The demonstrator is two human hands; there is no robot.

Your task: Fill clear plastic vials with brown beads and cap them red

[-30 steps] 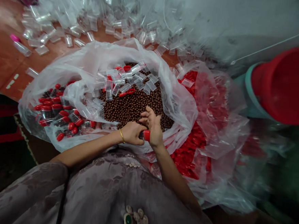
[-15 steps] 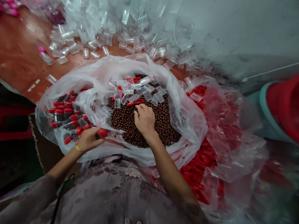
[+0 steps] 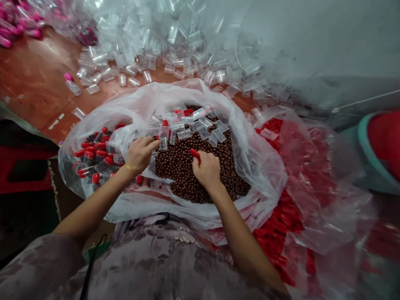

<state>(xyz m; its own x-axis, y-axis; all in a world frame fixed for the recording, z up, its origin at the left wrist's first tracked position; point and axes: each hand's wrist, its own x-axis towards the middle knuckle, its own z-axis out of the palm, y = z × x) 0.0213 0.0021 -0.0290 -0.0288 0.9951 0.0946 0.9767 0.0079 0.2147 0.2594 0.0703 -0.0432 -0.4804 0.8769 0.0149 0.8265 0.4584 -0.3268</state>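
My left hand (image 3: 140,156) reaches over the white plastic bag (image 3: 120,208), thumb and fingers pinched at the edge of a clear plastic tube (image 3: 164,134). Between the thumb and fingers of my right hand (image 3: 208,170) is a red plastic cap (image 3: 195,154), held just above the brown beads (image 3: 171,166). More clear tubes (image 3: 204,131) and a few red caps (image 3: 188,113) lie on the far side of the beads. On the bag's left side sits a heap of red-capped tubes (image 3: 97,154), several with dark beads inside.
A large pile of clear tubes (image 3: 136,36) covers the back of the orange surface (image 3: 33,83). Pink pieces (image 3: 10,22) lie far left. To the right are a bag of red caps (image 3: 280,224) and a red bucket (image 3: 392,140). A red stool (image 3: 13,169) stands left.
My left hand has left a red-capped tube at the left heap and moved up and right to the clear tubes. My right hand has picked a red cap off the beads and drawn back slightly.
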